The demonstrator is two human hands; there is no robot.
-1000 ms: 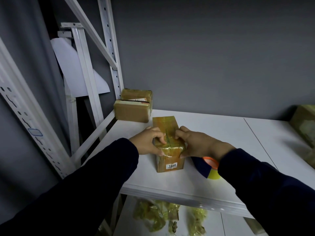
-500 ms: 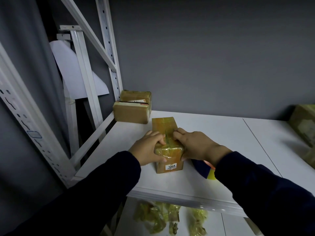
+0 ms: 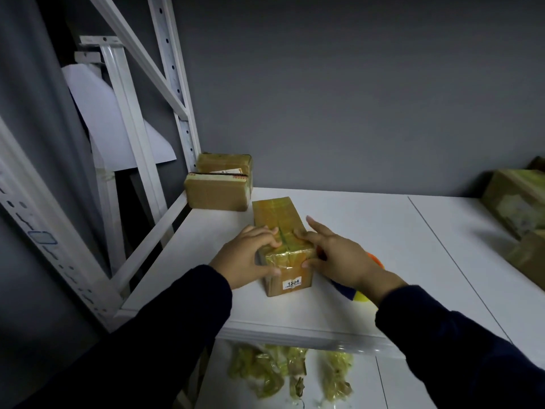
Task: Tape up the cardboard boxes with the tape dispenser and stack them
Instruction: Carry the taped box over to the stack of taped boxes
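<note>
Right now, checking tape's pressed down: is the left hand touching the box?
Touching. Head view: left hand fingers rest on top of the box, thumb against its side.

Tape dispenser (image 3: 354, 293) mostly hidden behind the right hand (image 3: 339, 258), only coloured bits showing, left side of the cardboard box (image 3: 277, 214) covered by the left hand (image 3: 250, 255), label (image 3: 292, 283) small print unreadable, blurred cartons (image 3: 519, 202) cut off at right edge

A white label (image 3: 292, 283) on the near end of the box (image 3: 277, 219) shows the number 1204; the small line under it cannot be read. Red print on the far boxes (image 3: 216, 193) is unreadable too.
</note>
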